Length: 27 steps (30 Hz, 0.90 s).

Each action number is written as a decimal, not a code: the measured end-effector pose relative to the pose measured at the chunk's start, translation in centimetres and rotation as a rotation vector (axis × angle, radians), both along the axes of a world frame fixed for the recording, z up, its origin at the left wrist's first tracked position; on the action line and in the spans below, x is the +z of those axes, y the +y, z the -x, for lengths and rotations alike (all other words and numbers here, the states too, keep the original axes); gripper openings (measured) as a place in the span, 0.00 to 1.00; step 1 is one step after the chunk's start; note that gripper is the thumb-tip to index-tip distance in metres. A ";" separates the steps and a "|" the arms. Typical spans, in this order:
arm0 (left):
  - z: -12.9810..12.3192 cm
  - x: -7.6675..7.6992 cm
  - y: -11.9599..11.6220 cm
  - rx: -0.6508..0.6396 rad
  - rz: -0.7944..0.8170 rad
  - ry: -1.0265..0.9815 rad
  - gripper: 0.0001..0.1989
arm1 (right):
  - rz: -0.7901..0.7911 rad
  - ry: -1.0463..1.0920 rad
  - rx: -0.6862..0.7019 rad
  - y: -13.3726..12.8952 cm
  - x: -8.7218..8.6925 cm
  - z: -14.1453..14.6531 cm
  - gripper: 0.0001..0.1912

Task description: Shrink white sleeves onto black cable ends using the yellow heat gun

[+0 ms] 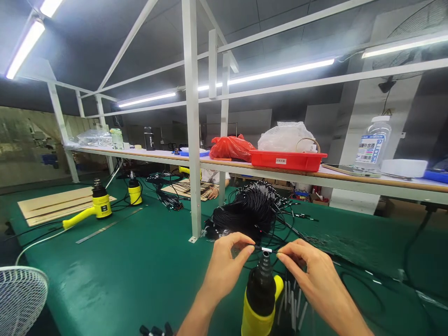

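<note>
Between my two hands a thin black cable with a white sleeve [266, 249] is stretched level. My left hand [227, 261] pinches its left end, and my right hand [311, 268] pinches it just right of the sleeve. Directly below the sleeve points the nozzle of an upright yellow and black heat gun [259, 296]; I cannot tell whether they touch. Behind my hands lies a big heap of black cables [245, 210]. Several thin grey tubes or cable ends [292, 298] lie beside the heat gun, partly hidden by my right hand.
Two more heat guns, one lying its handle leftward [101, 205] and one upright [134, 190], stand on the green table [140, 261] at left. A metal ruler [108, 226] lies nearby. A white post [192, 140] carries a shelf with a red tray [289, 161]. Another person's hand [213, 193] shows beyond.
</note>
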<state>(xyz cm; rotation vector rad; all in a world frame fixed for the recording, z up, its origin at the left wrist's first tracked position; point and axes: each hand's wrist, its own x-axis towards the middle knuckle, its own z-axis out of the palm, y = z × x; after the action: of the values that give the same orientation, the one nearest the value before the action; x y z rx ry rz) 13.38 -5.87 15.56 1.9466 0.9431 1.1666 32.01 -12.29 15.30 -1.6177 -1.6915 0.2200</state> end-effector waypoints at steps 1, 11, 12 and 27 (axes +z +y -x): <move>0.1 0.1 -0.1 -0.004 -0.010 0.038 0.09 | 0.008 0.002 0.004 0.0 0.0 0.0 0.16; 0.3 -0.1 -0.4 -0.033 0.005 0.117 0.22 | 0.048 -0.011 0.027 -0.4 0.6 0.1 0.18; 0.2 -0.1 -0.3 -0.029 0.013 0.101 0.22 | 0.049 -0.004 0.041 -0.5 0.7 0.1 0.18; -0.4 0.0 -0.4 -0.067 0.003 0.050 0.18 | 0.044 -0.025 0.056 -0.5 0.4 0.0 0.17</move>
<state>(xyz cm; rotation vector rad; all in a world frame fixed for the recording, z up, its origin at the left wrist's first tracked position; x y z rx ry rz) 13.77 -6.30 15.55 1.9973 0.8981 1.0827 32.05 -12.80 15.73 -1.6124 -1.7633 0.2675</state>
